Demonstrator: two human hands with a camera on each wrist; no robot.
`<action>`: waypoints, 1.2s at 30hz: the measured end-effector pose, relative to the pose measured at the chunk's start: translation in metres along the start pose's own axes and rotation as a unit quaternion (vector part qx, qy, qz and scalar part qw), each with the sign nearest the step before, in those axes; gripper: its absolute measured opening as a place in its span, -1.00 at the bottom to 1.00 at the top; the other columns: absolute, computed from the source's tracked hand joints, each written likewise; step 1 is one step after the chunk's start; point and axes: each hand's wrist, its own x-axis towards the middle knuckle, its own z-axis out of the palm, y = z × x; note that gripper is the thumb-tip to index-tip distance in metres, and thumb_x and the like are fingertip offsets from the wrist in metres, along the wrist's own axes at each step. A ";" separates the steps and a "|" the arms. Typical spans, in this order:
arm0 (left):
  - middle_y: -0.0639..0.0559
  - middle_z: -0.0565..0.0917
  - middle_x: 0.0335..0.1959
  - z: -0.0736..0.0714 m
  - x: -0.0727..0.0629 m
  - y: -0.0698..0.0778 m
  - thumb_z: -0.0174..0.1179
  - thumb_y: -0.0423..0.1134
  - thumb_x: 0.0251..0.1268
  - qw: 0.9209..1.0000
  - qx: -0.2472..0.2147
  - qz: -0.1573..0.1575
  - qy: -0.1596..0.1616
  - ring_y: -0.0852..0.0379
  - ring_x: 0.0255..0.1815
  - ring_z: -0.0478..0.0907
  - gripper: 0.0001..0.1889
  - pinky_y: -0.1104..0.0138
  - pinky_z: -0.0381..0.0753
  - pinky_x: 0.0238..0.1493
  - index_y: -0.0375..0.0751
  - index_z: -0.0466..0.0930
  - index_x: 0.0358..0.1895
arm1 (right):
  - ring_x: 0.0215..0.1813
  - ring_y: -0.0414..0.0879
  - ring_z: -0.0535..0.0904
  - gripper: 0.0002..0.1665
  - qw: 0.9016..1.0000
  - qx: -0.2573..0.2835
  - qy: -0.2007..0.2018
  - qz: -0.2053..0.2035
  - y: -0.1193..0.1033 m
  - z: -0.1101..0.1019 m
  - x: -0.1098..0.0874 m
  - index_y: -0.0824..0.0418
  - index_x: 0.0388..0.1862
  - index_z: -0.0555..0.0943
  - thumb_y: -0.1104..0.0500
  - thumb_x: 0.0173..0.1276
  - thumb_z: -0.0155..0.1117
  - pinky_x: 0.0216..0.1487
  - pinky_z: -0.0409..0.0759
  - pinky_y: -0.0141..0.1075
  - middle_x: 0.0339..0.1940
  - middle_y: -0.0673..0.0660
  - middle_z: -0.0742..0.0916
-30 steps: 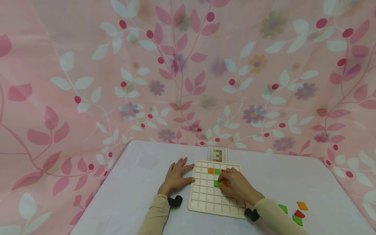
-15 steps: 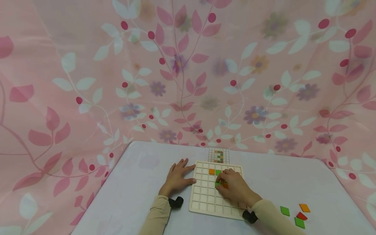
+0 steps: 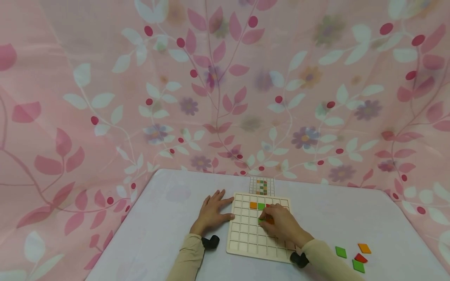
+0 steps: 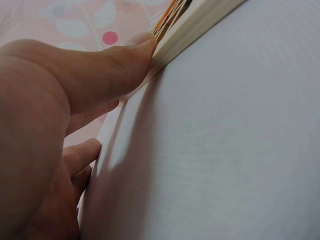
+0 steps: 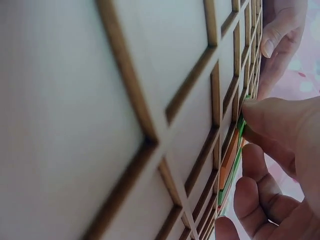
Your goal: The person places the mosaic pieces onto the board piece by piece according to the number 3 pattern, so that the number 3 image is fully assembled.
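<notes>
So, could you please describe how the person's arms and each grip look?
The left beige cloth sleeve and right beige cloth sleeve look plain; a small, rounded black device sits at each wrist. Left grip and right grip are gloveless.

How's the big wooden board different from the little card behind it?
The wooden board is bigger; the card is smaller. The board looks cream, the card whiter. The left hand touches the board, but no hand touches the card. Both are gridded, with orange, green and red on them.
</notes>
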 end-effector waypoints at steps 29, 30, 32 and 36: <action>-0.25 0.24 0.69 0.001 0.000 -0.001 0.42 0.09 0.32 1.000 -0.009 -0.006 -0.004 -0.28 0.76 0.04 -0.28 -0.32 -0.11 0.67 0.00 0.53 0.52 | -0.28 -0.18 0.42 -0.90 0.999 0.025 -0.016 0.029 -0.003 -0.001 0.001 -0.04 -0.27 0.76 0.08 0.34 0.58 -0.27 0.40 -0.39 -0.44 -0.20 0.57; -0.25 0.25 0.69 0.001 0.000 -0.001 0.42 0.09 0.32 1.000 -0.009 -0.006 -0.004 -0.28 0.76 0.04 -0.28 -0.33 -0.10 0.67 -0.01 0.53 0.52 | -0.28 -0.17 0.42 -0.89 0.999 0.023 -0.015 0.029 -0.003 -0.002 0.001 -0.04 -0.26 0.77 0.08 0.33 0.58 -0.27 0.39 -0.38 -0.44 -0.20 0.56; -0.26 0.26 0.69 0.001 0.001 -0.001 0.42 0.10 0.31 1.000 -0.011 -0.006 -0.002 -0.29 0.75 0.05 -0.28 -0.34 -0.08 0.66 -0.02 0.54 0.51 | -0.28 -0.17 0.42 -0.88 0.999 0.019 -0.014 0.026 -0.003 -0.002 0.001 -0.03 -0.24 0.77 0.07 0.32 0.59 -0.26 0.39 -0.37 -0.44 -0.19 0.56; -0.26 0.26 0.68 0.001 0.000 0.000 0.43 0.10 0.31 1.000 -0.012 -0.007 0.000 -0.29 0.75 0.06 -0.28 -0.34 -0.07 0.65 -0.03 0.55 0.51 | -0.29 -0.20 0.40 -0.86 1.000 0.010 -0.016 0.015 -0.002 -0.003 0.000 -0.02 -0.21 0.78 0.04 0.32 0.59 -0.23 0.40 -0.35 -0.44 -0.19 0.56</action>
